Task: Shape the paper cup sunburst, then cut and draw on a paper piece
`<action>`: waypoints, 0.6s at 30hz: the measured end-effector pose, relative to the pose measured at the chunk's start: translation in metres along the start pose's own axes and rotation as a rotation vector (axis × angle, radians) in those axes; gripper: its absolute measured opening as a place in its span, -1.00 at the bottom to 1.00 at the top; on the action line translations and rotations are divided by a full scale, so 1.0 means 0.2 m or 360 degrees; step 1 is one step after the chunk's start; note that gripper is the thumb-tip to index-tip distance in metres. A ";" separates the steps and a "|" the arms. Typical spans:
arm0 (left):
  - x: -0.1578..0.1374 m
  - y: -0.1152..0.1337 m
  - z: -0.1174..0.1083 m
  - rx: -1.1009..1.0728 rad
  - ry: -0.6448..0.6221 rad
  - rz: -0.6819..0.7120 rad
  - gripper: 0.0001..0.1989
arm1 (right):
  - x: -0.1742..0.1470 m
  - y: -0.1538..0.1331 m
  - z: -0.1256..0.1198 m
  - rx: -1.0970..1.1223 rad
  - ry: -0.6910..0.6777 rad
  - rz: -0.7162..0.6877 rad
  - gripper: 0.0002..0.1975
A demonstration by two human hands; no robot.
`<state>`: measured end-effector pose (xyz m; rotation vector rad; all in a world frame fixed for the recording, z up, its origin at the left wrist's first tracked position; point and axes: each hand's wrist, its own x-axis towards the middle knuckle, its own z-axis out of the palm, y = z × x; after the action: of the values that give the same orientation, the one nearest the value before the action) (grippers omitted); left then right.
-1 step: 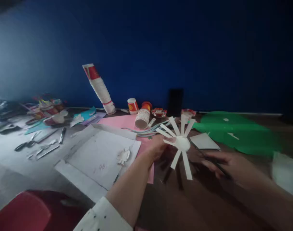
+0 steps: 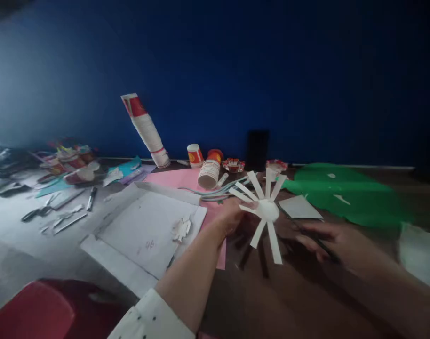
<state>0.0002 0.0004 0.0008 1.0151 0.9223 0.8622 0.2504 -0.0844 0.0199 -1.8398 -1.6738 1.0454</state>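
A white paper cup, cut into long strips that splay out like petals round its base, is held up above the brown table. My left hand is closed on its left-hand strips, with the fingertips partly hidden behind them. My right hand grips a slim dark pen-like stick, whose far end points up and left, close to the right side of the cup. I cannot make out whether that end touches the cup. A white square of paper lies just beyond my right hand.
White paper sheets with a paper cut-out lie at left, over pink paper. Paper cups and a tall leaning cup stack are by the blue wall. Scissors lie far left, green paper right, a red chair front left.
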 end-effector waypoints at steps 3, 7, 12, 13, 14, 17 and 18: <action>0.00 0.00 0.00 -0.0026 -0.0037 -0.0015 -0.60 | -0.01 -0.02 0.00 0.0029 0.0004 -0.0061 -0.44; 0.01 -0.02 0.00 -0.0040 -0.0037 -0.0020 -0.61 | 0.00 -0.01 0.00 0.0039 0.0020 -0.0074 -0.44; 0.02 -0.03 -0.02 -0.0115 -0.0070 -0.0007 -0.66 | -0.01 0.00 0.02 0.0024 0.0076 -0.0022 -0.39; 0.02 -0.03 -0.02 -0.0128 -0.0077 -0.0003 -0.66 | -0.01 -0.01 0.02 0.0022 0.0082 -0.0015 -0.37; 0.02 -0.03 -0.01 -0.0134 -0.0083 -0.0002 -0.65 | -0.02 -0.02 0.02 0.0021 0.0086 -0.0012 -0.35; 0.02 -0.02 -0.01 -0.0141 -0.0095 -0.0004 -0.64 | -0.02 -0.05 0.03 0.0009 0.0120 -0.0032 -0.35; 0.01 -0.02 -0.01 -0.0144 -0.0097 -0.0007 -0.64 | -0.02 -0.05 0.03 -0.0010 0.0139 -0.0037 -0.36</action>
<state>-0.0001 0.0024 -0.0045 0.9560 0.8265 0.8574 0.2399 -0.0884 0.0248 -1.8385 -1.6451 0.9379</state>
